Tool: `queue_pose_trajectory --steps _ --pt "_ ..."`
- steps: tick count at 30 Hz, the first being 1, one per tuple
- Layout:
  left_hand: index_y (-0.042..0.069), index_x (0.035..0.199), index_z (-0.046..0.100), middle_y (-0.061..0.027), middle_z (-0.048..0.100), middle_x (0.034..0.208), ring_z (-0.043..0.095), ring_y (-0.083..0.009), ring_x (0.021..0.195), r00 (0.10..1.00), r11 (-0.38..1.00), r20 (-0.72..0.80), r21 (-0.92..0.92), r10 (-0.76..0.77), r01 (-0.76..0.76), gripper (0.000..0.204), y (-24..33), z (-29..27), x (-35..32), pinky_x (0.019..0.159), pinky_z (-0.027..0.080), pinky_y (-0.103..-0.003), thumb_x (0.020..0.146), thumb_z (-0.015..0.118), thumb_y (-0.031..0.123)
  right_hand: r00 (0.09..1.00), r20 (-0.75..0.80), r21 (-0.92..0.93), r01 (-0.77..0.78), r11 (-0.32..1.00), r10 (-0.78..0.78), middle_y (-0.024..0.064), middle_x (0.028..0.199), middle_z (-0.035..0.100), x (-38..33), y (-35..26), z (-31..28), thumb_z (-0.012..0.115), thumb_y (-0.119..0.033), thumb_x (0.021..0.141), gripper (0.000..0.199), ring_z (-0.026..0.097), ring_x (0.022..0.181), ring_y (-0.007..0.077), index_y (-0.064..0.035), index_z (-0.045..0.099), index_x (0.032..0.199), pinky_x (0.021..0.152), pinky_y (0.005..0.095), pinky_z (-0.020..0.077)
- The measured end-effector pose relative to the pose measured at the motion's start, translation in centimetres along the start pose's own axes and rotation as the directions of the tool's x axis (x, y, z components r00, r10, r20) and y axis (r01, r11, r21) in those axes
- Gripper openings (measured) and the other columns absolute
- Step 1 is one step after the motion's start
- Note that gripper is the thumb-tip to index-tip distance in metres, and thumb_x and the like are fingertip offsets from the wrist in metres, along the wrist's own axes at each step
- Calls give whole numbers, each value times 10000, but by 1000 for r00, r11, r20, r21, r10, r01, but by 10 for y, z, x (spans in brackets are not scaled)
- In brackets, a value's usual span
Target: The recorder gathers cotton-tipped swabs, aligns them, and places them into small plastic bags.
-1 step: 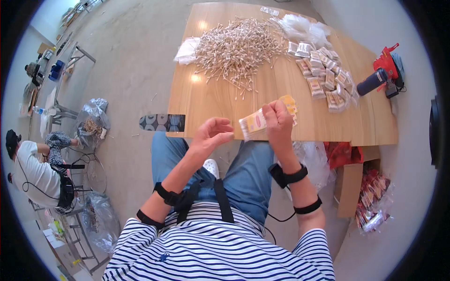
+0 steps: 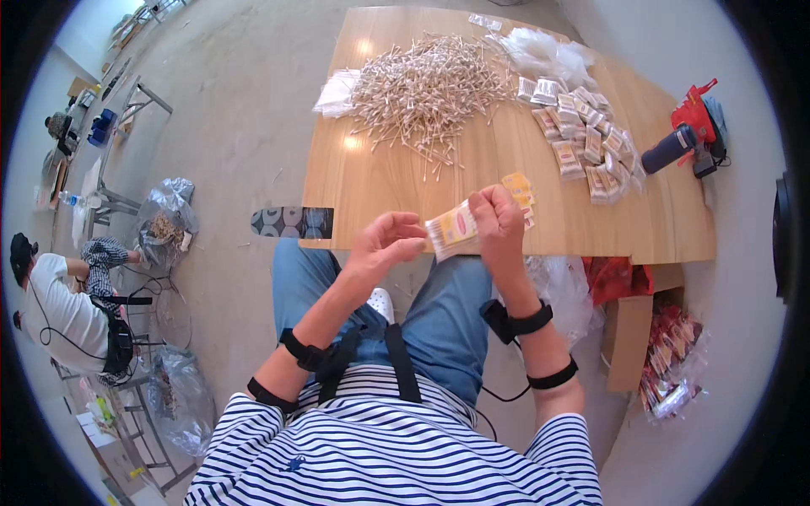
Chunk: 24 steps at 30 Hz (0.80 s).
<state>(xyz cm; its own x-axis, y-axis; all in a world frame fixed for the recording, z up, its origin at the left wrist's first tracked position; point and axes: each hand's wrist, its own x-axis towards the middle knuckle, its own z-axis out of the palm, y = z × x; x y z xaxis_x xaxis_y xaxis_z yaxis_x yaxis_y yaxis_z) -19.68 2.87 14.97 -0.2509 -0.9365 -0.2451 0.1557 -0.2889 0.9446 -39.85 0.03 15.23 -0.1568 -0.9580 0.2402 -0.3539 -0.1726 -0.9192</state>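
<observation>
Clear plastic packet [image 2: 453,230] of swabs, yellow label showing, held up at the worktop's [image 2: 380,181] near edge: right hand [image 2: 502,221] fingers clamped on 1 end; left hand [image 2: 388,246] fingers apart, just beside the other end, contact unclear. Whether it is sealed: cannot tell. Yellow cards [image 2: 518,187] lie just beyond. Farther right, filled packets [image 2: 584,131] look done. Large loose swab heap [image 2: 426,88] appears left to pack; plenty remaining, I judge

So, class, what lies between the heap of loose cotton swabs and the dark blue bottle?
In the head view, a cluster of swab packets lies between the heap of loose cotton swabs and the dark blue bottle.
</observation>
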Motion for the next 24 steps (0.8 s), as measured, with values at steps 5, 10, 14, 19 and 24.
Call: queue_pose_trajectory --steps 5,10,14,19,24 --pt "14 1116 610 -44 675 1033 627 -98 930 984 987 179 -151 -20 48 273 -2 10 -1 827 503 -249 878 705 109 986 154 266 -99 959 59 -39 713 551 -16 -20 4 572 -182 1000 207 496 693 26 -29 572 861 578 241 430" --pt "34 1071 615 -19 685 982 627 -77 877 993 982 120 -190 13 10 243 -6 -2 -4 801 497 -233 862 726 90 947 264 373 -274 886 182 -53 755 550 -21 -21 -6 586 -182 995 163 489 720 14 -44 584 908 613 205 414" --pt "32 1069 613 -18 688 982 633 -72 883 994 983 103 -184 43 -24 253 2 0 -7 803 502 -232 850 736 65 943 303 365 -247 898 136 -45 777 551 -28 -20 -5 596 -174 986 145 489 732 20 -42 591 928 622 210 413" --pt "25 1076 612 -23 690 992 639 -74 902 990 993 127 -113 54 -39 259 5 0 -9 803 512 -232 848 732 52 968 242 307 -145 940 70 -29 769 551 -29 -17 2 591 -151 980 135 493 731 37 -30 588 919 628 226 425" --pt "12 1127 601 -46 691 1011 652 -102 928 990 992 130 -122 49 -33 318 12 2 -11 821 536 -260 839 734 42 992 124 242 -65 968 36 -27 759 543 -33 -20 8 579 -152 988 151 483 721 46 -32 576 896 624 233 426"
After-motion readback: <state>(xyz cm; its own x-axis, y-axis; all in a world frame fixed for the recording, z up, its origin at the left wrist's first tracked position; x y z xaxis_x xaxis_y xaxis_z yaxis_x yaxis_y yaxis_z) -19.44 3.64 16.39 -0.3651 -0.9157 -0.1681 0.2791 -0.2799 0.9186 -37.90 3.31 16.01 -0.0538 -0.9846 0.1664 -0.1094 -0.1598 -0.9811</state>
